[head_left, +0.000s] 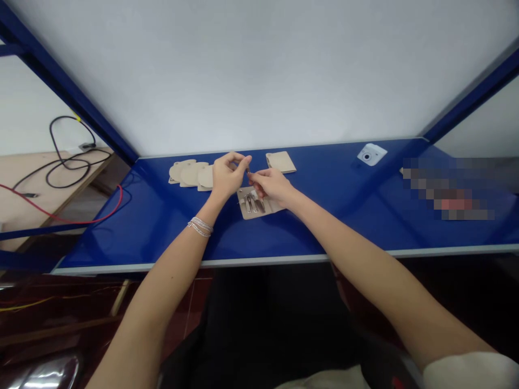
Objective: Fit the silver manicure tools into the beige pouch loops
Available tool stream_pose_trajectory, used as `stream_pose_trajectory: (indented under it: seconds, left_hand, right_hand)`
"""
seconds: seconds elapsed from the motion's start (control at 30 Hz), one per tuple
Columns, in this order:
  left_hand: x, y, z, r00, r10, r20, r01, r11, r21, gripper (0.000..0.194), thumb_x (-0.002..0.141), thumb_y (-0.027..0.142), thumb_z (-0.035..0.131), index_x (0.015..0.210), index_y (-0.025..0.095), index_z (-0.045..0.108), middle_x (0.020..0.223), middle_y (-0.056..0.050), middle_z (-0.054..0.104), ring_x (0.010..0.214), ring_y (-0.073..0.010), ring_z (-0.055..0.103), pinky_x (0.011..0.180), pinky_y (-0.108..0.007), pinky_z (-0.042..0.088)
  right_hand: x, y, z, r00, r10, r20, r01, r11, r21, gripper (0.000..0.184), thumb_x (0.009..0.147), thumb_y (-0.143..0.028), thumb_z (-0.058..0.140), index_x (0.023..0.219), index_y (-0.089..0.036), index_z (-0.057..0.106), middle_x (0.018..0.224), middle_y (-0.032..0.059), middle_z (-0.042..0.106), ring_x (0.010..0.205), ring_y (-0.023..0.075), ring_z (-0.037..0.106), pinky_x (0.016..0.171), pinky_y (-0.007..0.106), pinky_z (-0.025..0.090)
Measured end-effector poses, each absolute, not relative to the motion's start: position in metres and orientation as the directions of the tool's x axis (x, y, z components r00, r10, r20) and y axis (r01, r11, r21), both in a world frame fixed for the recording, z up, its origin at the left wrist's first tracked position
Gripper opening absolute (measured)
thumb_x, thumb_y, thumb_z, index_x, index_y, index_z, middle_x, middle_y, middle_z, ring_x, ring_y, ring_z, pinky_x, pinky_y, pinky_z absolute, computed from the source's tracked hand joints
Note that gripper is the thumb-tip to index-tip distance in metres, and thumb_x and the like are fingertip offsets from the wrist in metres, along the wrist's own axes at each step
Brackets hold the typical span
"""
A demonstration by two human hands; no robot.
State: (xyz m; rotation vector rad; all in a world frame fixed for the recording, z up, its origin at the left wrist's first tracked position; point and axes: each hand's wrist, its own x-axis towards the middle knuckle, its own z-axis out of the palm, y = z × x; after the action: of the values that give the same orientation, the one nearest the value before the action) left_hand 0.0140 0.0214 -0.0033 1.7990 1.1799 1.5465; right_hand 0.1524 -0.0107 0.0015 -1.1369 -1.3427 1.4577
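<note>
An open beige manicure case (pixel 253 217) lies on the blue table below my hands. Several small metal tools (pixel 255 204) sit in it, among them what look like tweezers. Just above the case, my left hand (pixel 227 174) pinches one end of a small dark metal manicure tool (pixel 248 169) between thumb and fingers. My right hand (pixel 274 185) is closed on the tool's lower end, with its wrist over the right part of the case. Fingers cover much of the tool, so its exact kind cannot be made out.
Overlapping beige cases (pixel 188 174) lie left of my left hand. Another closed beige case (pixel 281 161) rests behind my right hand. A white camera-like object (pixel 371 154) stands farther right, near a pixelated area. Black cable (pixel 67 159) and red cable (pixel 93 221) are at the left.
</note>
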Motion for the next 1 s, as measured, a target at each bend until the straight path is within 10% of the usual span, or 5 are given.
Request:
stream_pose_trajectory:
  seconds: [1.0]
  left_hand:
    - [0.0131, 0.0267, -0.0018, -0.164, 0.875, 0.456, 0.206, -0.421, 0.883, 0.02, 0.079, 0.028, 0.069, 0.067, 0.014, 0.062, 0.06, -0.001, 0.061, 0.048, -0.0067, 0.048, 0.047, -0.02, 0.038]
  right_hand:
    - [0.1513, -0.0175, 0.0035, -0.294, 0.953, -0.067, 0.075, -0.046, -0.996, 0.03, 0.093, -0.022, 0.054, 0.065, -0.013, 0.057, 0.041, -0.0051, 0.045, 0.033, 0.0057, 0.041, 0.038, 0.018, 0.033]
